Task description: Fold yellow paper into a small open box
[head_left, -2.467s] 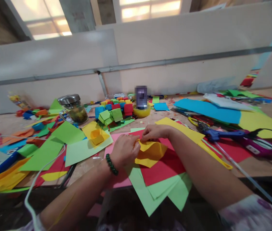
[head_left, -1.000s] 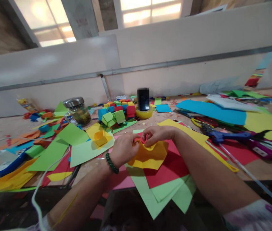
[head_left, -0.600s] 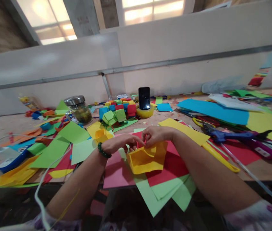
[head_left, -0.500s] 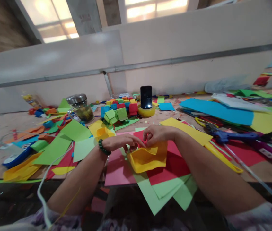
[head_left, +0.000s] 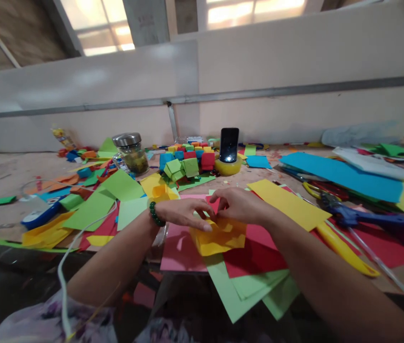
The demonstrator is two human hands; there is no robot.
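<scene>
A folded piece of yellow paper [head_left: 219, 242], shaped like an open box, stands on red, pink and pale green sheets at the table's front edge. My right hand [head_left: 239, 206] is bent over its far rim, with thumb and fingers pinched together on the paper; their tips are partly hidden. My left hand [head_left: 183, 212], wearing a green bead bracelet [head_left: 156, 215], reaches over the box's left side. Its thumb and fingers are apart, the lower fingertip lying against the yellow paper. Under the box, a red sheet [head_left: 255, 257] and a pink sheet [head_left: 178, 252] show.
Behind are coloured paper cubes [head_left: 190, 166], a phone [head_left: 229, 145] propped at a yellow tape roll [head_left: 228, 166] and a glass jar [head_left: 132, 155]. A blue-handled glue gun [head_left: 362, 216] and yellow cutter [head_left: 345, 250] lie right. A white cable [head_left: 76, 247] runs by my left arm.
The view has swung a little left, so things sit further right. My left hand's fingers have spread from their bunched pose at the paper; my right hand stays at the far rim.
</scene>
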